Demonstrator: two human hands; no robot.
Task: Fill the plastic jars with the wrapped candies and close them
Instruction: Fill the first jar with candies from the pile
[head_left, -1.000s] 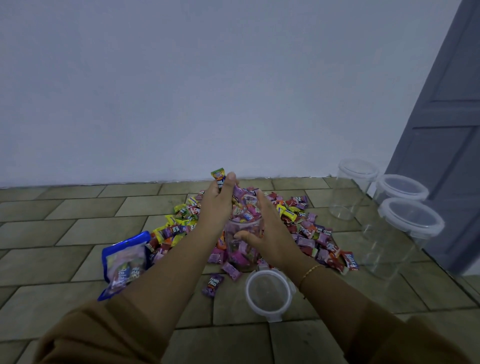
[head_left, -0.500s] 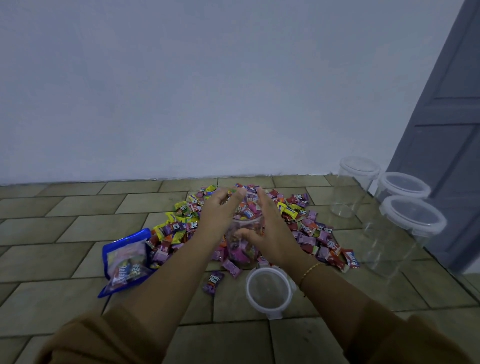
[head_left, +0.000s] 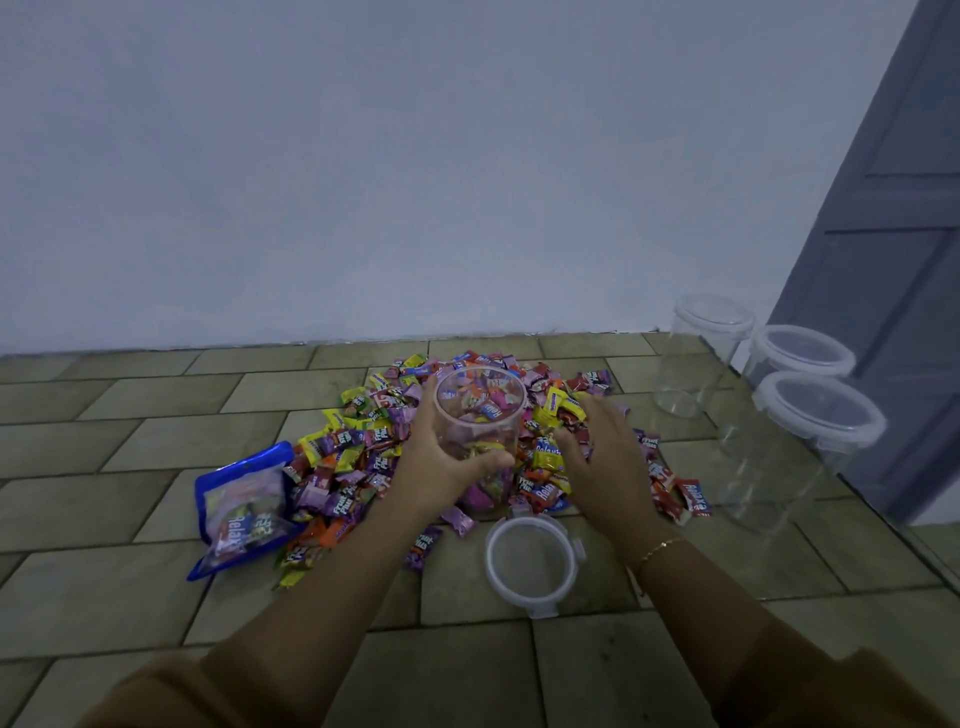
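A clear plastic jar (head_left: 480, 415), open and partly filled with candies, stands in the middle of a heap of wrapped candies (head_left: 358, 452) on the tiled floor. My left hand (head_left: 441, 460) wraps around the jar's left side, thumb across its front. My right hand (head_left: 605, 457) lies palm down on the candies just right of the jar, fingers spread; I cannot see whether it holds any. The jar's round lid (head_left: 532, 564) lies on the floor in front of the heap.
Three lidded empty clear jars (head_left: 810, 452) stand at the right by a grey door (head_left: 893, 218). A blue candy bag (head_left: 244, 506) lies left of the heap. A white wall (head_left: 415, 156) rises behind the candies.
My left hand, which held a candy over the jar's mouth, has dropped to grip the jar's side. My right hand has left the jar and moved right onto the heap.
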